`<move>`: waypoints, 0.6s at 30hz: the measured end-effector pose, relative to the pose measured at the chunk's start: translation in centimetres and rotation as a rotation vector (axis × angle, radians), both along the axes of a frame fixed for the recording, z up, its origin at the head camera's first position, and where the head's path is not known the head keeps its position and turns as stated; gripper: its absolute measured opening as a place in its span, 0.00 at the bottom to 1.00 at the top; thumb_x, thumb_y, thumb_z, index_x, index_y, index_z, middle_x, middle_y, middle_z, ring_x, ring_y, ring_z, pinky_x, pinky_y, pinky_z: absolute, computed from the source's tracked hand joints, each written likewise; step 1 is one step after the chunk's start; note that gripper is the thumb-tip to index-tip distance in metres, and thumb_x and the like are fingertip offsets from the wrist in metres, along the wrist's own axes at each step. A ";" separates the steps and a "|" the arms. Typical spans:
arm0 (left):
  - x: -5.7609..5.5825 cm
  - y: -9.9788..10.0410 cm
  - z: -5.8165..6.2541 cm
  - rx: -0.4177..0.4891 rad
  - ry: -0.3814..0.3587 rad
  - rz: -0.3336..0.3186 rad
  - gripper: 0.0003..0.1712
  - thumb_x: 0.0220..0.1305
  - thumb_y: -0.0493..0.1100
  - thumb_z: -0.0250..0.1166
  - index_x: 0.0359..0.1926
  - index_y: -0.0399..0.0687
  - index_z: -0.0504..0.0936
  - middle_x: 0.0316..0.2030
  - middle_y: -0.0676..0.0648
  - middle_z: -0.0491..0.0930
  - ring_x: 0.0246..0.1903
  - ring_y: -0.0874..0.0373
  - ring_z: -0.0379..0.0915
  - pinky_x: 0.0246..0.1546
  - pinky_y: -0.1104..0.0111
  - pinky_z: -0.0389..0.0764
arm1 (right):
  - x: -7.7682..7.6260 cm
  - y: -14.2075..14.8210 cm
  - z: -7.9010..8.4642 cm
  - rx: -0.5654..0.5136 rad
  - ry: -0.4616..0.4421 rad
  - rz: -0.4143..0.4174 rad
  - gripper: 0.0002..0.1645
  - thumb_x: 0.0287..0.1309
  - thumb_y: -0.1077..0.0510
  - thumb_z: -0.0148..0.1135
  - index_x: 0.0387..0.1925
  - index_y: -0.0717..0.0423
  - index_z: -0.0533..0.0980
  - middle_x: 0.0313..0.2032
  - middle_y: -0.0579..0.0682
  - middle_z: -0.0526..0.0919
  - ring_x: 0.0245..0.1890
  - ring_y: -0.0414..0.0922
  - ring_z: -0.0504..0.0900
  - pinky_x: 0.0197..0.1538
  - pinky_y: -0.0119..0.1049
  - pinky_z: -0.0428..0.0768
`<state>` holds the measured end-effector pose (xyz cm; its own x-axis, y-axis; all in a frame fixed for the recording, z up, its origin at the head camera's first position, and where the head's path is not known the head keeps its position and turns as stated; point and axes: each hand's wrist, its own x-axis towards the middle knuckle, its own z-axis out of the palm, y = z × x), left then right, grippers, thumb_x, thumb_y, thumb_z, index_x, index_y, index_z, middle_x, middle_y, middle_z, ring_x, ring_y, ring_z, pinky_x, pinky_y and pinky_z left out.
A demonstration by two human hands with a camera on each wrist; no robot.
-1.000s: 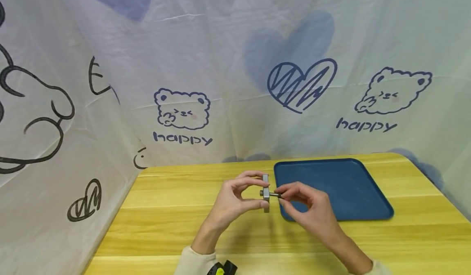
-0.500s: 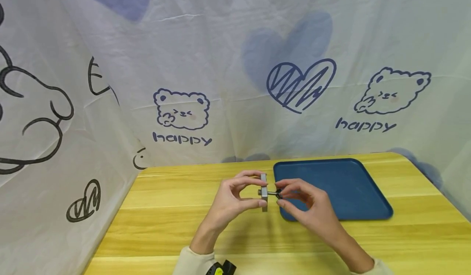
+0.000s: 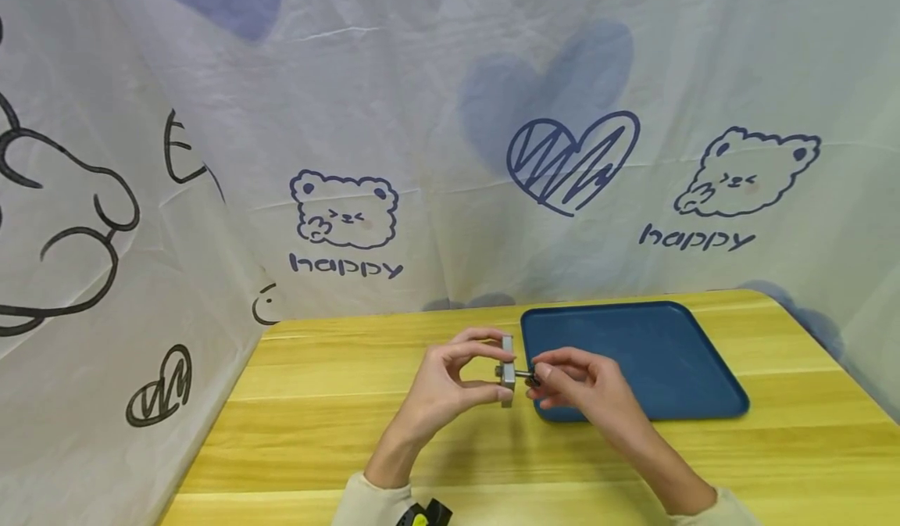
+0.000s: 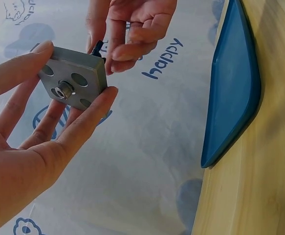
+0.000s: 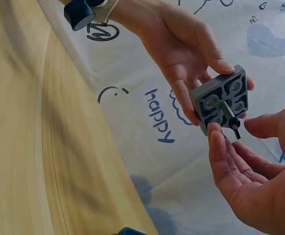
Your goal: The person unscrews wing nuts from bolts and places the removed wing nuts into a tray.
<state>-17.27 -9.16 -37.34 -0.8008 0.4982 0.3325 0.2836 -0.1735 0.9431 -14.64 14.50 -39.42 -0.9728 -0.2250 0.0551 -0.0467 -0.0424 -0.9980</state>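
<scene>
A square grey metal plate (image 3: 508,370) with round holes stands on edge between the thumb and fingers of my left hand (image 3: 439,381), held by its sides above the table. Through its middle runs a metal screw (image 5: 227,110); its plain end (image 4: 64,89) faces left. The other end carries a black crosspiece (image 5: 234,123) pointing right. My right hand (image 3: 598,389) has its thumb and fingers curled around this black end, fingertips right at it. In the head view those fingers partly cover the crosspiece.
A blue tray (image 3: 647,354) lies on the wooden table (image 3: 316,416), behind and right of the hands. A white printed cloth (image 3: 450,119) hangs behind and to the left of the table. A black and yellow device (image 3: 424,514) sits at the left wrist.
The right fingers have opened around the black end and closed in again, the thumb shifting up and over. The left hand keeps its hold on the plate, almost still.
</scene>
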 end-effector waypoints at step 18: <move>0.0 0.0 -0.2 -0.045 0.016 0.002 0.20 0.55 0.25 0.75 0.51 0.31 0.86 0.63 0.39 0.74 0.67 0.44 0.68 0.52 0.55 0.86 | 0.0 -0.2 -0.2 -0.038 0.056 -0.004 0.17 0.67 0.61 0.67 0.50 0.72 0.78 0.41 0.63 0.87 0.40 0.52 0.89 0.43 0.48 0.89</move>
<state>-17.30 -9.19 -37.50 -0.7968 0.5111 0.3223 0.2989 -0.1301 0.9454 -14.60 14.29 -39.64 -0.9688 -0.2180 0.1181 -0.1028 -0.0800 -0.9915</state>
